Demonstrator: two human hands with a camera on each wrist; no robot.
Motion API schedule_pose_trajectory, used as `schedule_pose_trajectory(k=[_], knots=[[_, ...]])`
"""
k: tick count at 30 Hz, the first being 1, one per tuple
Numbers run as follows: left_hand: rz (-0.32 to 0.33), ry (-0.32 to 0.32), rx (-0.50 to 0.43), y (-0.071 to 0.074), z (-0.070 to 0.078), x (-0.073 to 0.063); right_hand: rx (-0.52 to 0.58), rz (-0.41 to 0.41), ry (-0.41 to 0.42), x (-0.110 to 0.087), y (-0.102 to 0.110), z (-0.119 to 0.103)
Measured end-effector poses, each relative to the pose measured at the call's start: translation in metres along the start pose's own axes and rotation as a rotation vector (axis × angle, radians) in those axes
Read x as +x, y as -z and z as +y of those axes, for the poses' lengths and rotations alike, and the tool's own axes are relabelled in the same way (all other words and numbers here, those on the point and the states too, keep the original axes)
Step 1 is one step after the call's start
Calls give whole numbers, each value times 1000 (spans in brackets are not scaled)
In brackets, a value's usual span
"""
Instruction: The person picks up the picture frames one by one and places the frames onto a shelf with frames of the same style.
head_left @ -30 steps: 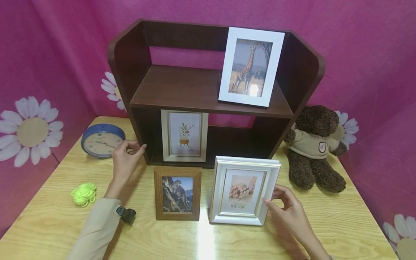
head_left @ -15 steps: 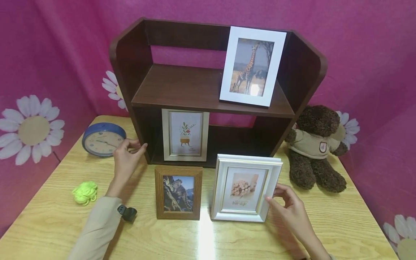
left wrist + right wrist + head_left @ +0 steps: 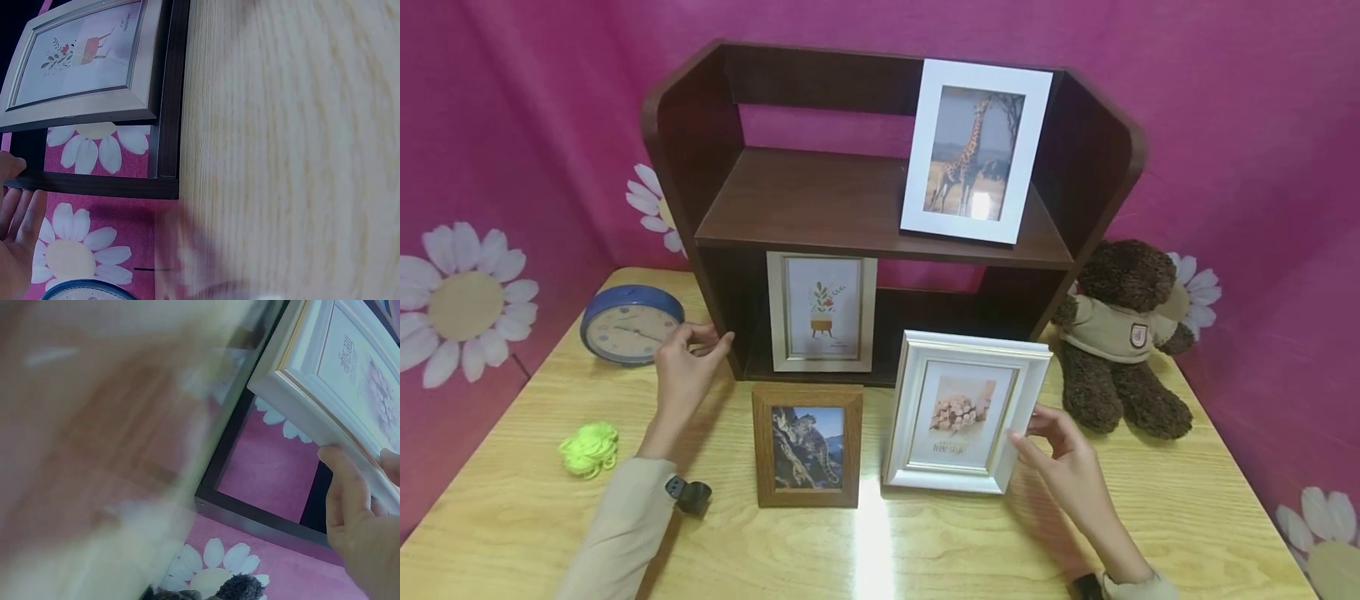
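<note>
My right hand (image 3: 1063,462) pinches the right edge of a white picture frame (image 3: 1026,417) with a "free style" print. The frame leans back a little in front of the dark brown shelf (image 3: 850,200); in the right wrist view its thick side (image 3: 312,419) shows between thumb and fingers (image 3: 350,487). My left hand (image 3: 688,362) holds the front edge of the shelf's left side panel, thumb inside and fingers outside. A cream frame (image 3: 777,317) with a plant print stands on the lower shelf, and a brown wooden frame (image 3: 807,498) is on the table before it.
A white giraffe frame (image 3: 917,167) stands at the right of the upper shelf. Left of the shelf are a blue clock (image 3: 632,329) and a bundle of neon yellow yarn (image 3: 590,450). A brown teddy bear (image 3: 1116,333) sits at the right, by the pink curtain (image 3: 1247,167).
The white frame has risen off the table with my right hand, a little upward and toward the shelf. My left hand stays at the side panel. The head view has shifted slightly.
</note>
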State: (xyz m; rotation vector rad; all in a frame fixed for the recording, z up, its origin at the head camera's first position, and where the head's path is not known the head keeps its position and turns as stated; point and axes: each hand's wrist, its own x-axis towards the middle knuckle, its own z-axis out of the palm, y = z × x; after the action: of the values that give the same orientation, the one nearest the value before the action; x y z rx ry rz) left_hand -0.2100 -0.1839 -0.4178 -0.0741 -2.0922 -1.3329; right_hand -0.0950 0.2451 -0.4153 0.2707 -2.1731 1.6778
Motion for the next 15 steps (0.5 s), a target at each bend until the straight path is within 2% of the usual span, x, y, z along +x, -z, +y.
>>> schedule_pose_trajectory(k=[10, 15], knots=[[-8, 11, 0, 2, -1, -1, -65, 19, -117, 22, -3, -8], [-8, 10, 4, 1, -1, 0, -80, 37, -135, 35, -6, -7]])
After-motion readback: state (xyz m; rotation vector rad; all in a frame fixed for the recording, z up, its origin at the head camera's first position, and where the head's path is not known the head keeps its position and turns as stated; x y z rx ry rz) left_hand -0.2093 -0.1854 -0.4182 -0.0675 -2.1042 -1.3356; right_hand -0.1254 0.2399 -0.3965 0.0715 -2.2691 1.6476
